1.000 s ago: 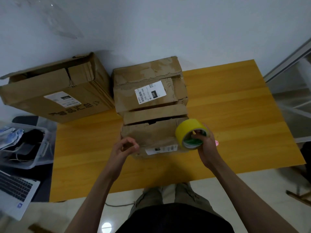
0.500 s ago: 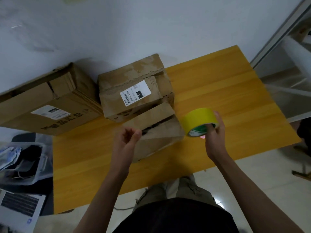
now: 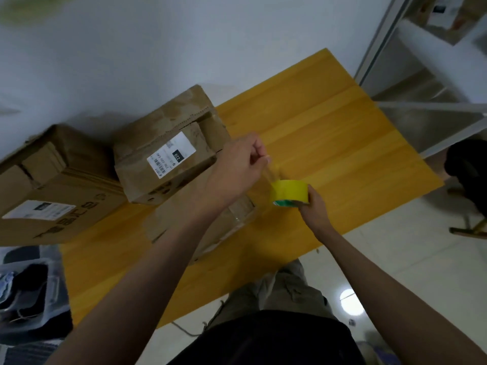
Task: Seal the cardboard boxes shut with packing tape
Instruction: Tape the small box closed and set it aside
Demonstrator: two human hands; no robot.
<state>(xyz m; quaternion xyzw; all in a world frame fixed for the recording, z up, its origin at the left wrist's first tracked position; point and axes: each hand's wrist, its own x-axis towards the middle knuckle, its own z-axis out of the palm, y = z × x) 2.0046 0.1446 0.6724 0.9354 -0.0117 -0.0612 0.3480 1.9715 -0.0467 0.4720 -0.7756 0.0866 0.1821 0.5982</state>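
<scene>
1. Packing tape roll (image 3: 289, 193) sits in the right hand (image 3: 315, 206), held just above the worktop (image 3: 329, 133), the fingers wrapped round its far side so the roll is braced while tape comes off it.
2. Left hand (image 3: 238, 169) is raised above the roll, its fingertips pinching what looks like the free end of a clear strip (image 3: 268, 169) that runs down to the roll (the strip is faint and see-through, so its edges are hard to trace). Pulling up and away from a steadied roll is, I judge, how a working length is being drawn out.
3. Small cardboard box (image 3: 210, 227) lies on the worktop right under the left forearm, mostly hidden by it; it is nearest the person, probably so the strip can go straight down onto it. Whether its flaps are closed I cannot tell.
4. Labelled box (image 3: 168, 154) stands just behind it, its top flaps ragged and partly lifted, with no fresh tape visible on it.
5. Large box (image 3: 52, 185) rests at the left edge of the worktop against the wall, its top flaps also loose (likely waiting its turn).
6. Sealing seems barely begun: the next move calls for laying the strip along a seam without letting it fold on itself.
</scene>
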